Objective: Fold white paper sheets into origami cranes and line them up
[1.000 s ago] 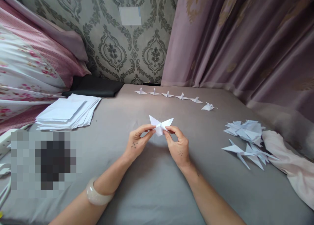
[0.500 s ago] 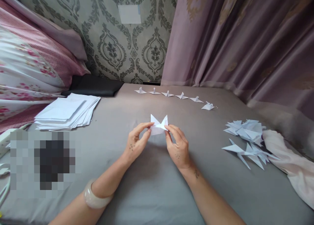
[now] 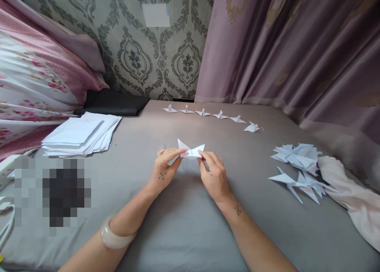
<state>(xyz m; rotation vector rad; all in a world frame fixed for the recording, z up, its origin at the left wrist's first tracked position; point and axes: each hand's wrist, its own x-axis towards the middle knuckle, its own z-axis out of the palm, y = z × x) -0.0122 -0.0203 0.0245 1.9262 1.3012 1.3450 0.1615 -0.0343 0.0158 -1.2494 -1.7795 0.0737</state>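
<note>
Folded paper [image 3: 195, 151] partly hidden by fingers [image 3: 173, 153]; dark object [image 3: 65, 191] pixelated beyond telling; pale cloth [image 3: 353, 199] cut by right edge.

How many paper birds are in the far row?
6. Left to right: first bird, second bird, third bird, fourth bird, fifth bird, then sixth bird, nearest and rightmost. None looks hidden.

At the top of the frame, a grey-green wall [image 3: 162, 80] with dark scrolling patterns bears a plain white rectangle [image 3: 156, 15], while mauve curtains [image 3: 243, 46] with gold motifs hang in folds across the upper right. Pink and white floral fabric [image 3: 32, 72] drapes down the upper left, next to a flat black item [image 3: 114, 102] lying on the far part of the grey cloth surface [image 3: 184, 232]. A white cable [image 3: 11, 220] shows at the lower left, near a dark object [image 3: 67, 193] pixelated beyond recognition, and pale pink cloth [image 3: 356, 201] lies rumpled along the right edge.
</note>
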